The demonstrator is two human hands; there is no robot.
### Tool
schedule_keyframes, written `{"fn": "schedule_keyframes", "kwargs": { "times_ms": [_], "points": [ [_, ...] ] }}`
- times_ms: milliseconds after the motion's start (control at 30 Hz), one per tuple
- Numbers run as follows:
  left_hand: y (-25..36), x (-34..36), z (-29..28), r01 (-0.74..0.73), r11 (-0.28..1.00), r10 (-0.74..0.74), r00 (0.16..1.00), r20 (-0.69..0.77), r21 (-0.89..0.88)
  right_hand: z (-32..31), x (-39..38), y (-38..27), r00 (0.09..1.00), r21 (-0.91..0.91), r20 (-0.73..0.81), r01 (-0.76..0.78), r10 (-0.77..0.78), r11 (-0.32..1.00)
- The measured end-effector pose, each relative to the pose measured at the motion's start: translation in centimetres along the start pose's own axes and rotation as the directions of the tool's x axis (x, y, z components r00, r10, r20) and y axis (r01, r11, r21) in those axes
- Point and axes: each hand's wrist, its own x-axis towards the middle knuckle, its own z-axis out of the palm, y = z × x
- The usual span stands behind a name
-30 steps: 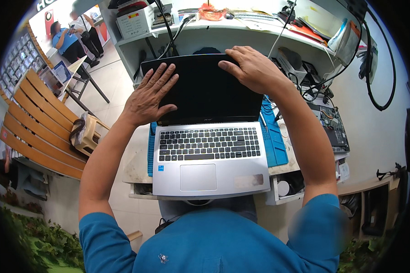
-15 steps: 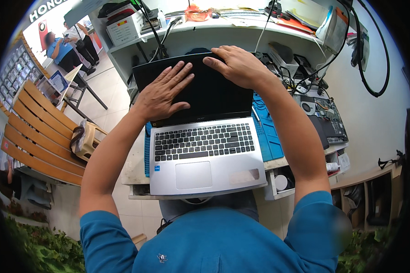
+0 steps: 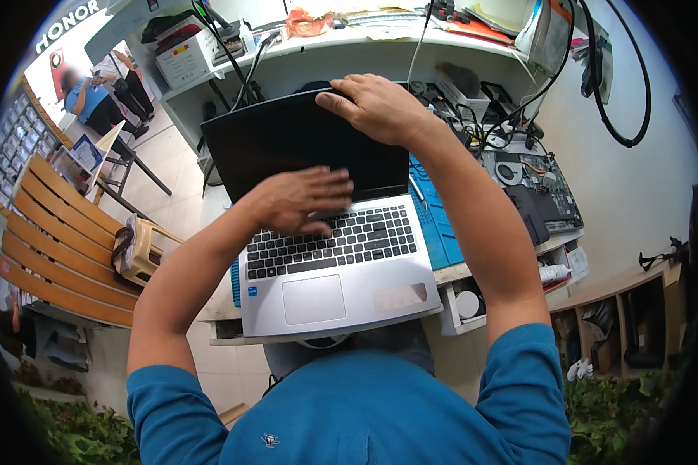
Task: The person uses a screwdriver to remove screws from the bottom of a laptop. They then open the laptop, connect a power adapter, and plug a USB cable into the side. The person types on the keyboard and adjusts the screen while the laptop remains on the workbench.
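A silver laptop [image 3: 388,283] with black keys stands opened on the workbench, its dark screen [image 3: 264,143] tilted back and blank. My right hand [image 3: 384,108] grips the screen's top edge, thumb on the front face and fingers over the rim. My left hand [image 3: 298,201], slightly smeared by motion, is flat with fingers spread. It hovers over or rests on the upper keyboard near the hinge; contact cannot be made out. Under the laptop lies a blue work mat [image 3: 442,236], mostly hidden by it.
On the right lie an exposed laptop chassis [image 3: 547,190] with a fan and tangled cables [image 3: 488,128]. A shelf [image 3: 302,58] holds boxes and papers behind the screen. Below the bench's right side, a drawer [image 3: 461,314] is pulled out. A slatted wooden bench [image 3: 62,240] stands left; two people are farther back.
My left hand has moved down from the screen's face to the keyboard's upper rows. My right hand stays at the screen's top edge. The whole view has shifted slightly.
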Motion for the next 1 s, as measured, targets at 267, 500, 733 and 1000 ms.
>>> {"fn": "schedule_keyframes", "kwargs": {
  "times_ms": [267, 500, 733, 1000],
  "points": [
    [1.2, 1.5, 1.6, -0.084, 0.988, 0.094, 0.992, 0.080, -0.127, -0.9, 0.3, -0.3, 0.998, 0.055, 0.067, -0.013, 0.009, 0.998],
    [0.9, 5.1, 0.4, 0.080, 0.996, -0.067, 0.961, -0.267, 0.038, -0.1, 0.5, 0.7, 0.999, 0.099, -0.037, 0.020, -0.016, 0.995],
    [0.3, 8.2, -1.0, 0.150, 0.987, -0.117, 0.913, -0.391, 0.055, -2.0, 0.6, -0.6, 0.981, 0.136, 0.175, -0.103, 0.078, 0.985],
    [1.4, 9.8, -1.0, 0.205, 0.978, -0.202, 0.874, -0.442, -0.040, -1.7, 0.6, 0.0, 0.986, 0.091, 0.155, -0.075, 0.060, 0.993]
  ]
}}
